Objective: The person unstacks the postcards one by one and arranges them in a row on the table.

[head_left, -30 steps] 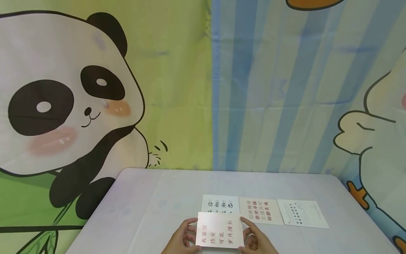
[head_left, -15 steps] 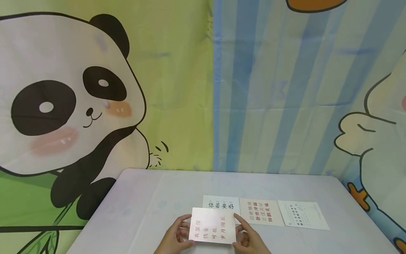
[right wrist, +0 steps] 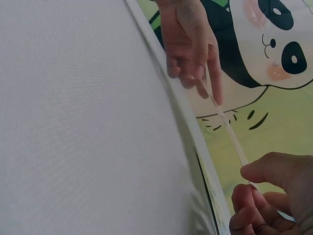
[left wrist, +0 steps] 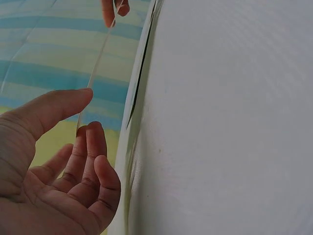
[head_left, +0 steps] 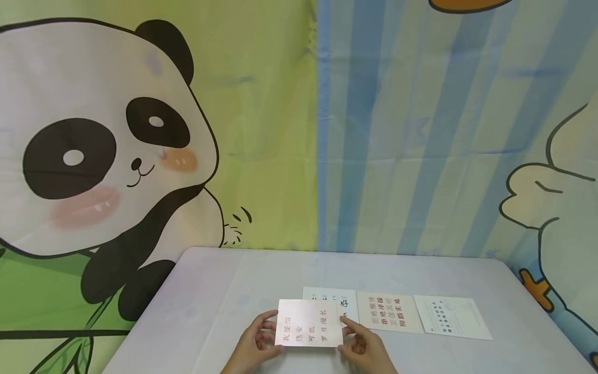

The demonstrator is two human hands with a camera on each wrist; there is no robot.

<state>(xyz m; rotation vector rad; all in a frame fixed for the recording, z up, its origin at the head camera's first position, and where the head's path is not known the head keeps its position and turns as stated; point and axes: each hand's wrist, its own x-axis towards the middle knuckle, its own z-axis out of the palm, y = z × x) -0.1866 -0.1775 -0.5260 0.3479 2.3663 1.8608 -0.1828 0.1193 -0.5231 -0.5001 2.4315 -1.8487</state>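
Note:
A pale pink card with columns of red Chinese characters is held up above the table, its printed face toward the head camera. My left hand pinches its left edge between thumb and fingertips, while my right hand pinches the right edge. Both wrist views catch the card nearly edge-on, as a thin strip between the hands. Behind it on the table lies a white card with black characters, partly covered from view. A beige card with red-brown characters adjoins it, followed by another white card with small dark print.
The table has a pale whitish cover. Beyond its far edge hangs a printed cloth backdrop with a cartoon panda on the left and blue stripes on the right.
Both hands have moved left and a little up in the head view with the pink card, which hides more of the white card's left side. The cards on the table lie as before.

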